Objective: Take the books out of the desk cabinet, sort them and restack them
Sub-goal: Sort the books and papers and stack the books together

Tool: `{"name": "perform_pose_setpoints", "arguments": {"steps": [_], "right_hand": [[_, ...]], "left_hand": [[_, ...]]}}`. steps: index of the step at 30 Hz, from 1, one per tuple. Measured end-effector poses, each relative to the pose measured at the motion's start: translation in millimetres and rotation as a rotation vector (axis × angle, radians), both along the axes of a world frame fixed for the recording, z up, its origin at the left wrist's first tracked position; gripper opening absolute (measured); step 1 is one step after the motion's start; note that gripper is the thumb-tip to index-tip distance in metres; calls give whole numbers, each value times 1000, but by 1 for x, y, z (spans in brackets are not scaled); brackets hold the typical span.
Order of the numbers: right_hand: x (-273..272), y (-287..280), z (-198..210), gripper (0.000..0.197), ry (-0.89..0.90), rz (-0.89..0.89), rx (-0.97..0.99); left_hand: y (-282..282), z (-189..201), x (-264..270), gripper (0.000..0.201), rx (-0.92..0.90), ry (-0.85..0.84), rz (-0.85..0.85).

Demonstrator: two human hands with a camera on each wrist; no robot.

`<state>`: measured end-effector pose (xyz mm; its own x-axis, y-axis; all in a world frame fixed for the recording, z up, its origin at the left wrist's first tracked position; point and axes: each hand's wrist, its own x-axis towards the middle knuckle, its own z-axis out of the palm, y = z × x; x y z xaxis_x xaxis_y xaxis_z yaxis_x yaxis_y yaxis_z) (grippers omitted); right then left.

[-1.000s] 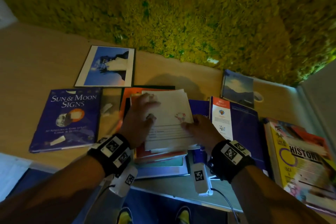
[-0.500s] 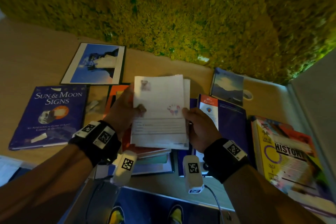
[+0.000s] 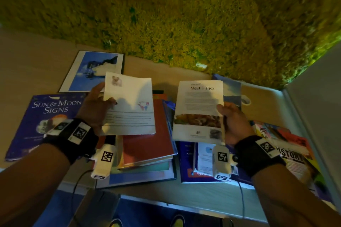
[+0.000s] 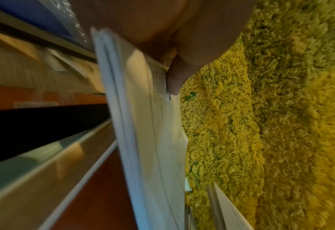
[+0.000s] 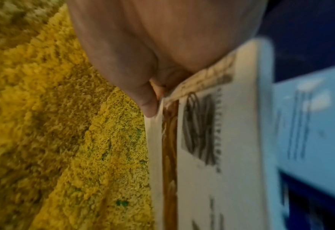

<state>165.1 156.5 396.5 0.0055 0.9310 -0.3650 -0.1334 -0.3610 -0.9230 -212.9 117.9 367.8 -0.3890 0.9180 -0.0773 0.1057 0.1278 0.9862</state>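
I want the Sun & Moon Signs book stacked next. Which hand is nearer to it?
Left. The left hand, holding a white booklet, hovers at the Sun & Moon Signs book's right edge. The right hand, holding the Meat Dishes booklet, is far across the piles.

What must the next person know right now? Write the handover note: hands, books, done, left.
Left hand: pinches the white lined booklet, lifted above the red-topped stack.
Right hand: pinches the Meat Dishes booklet, lifted above the blue books.
On the desk: Sun & Moon Signs far left, a blue picture book behind it, the History book far right.
Done: books are out and spread on the desk; two booklets are in hand.
Left: place both booklets, finish sorting, restack.
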Motion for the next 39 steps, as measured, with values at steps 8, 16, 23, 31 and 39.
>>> {"name": "perform_pose_setpoints", "arguments": {"steps": [8,16,23,31,39], "right_hand": [[34,4,45,12,-500,-90,240],[-39,-25,18,16,-667,344,170],[-42,-52,-28,16,-761,437,165],[-21,-38,-24,64,-28,169,-1],[70,34,-11,27,167,-17,68]], "left_hand": [[1,9,-13,34,-67,-127,-60],[11,9,31,28,-68,-253,-168],[26,13,48,23,-62,-286,-240],[48,25,138,33,-129,-433,-379],[110,63,245,28,-123,-286,-441]]}}
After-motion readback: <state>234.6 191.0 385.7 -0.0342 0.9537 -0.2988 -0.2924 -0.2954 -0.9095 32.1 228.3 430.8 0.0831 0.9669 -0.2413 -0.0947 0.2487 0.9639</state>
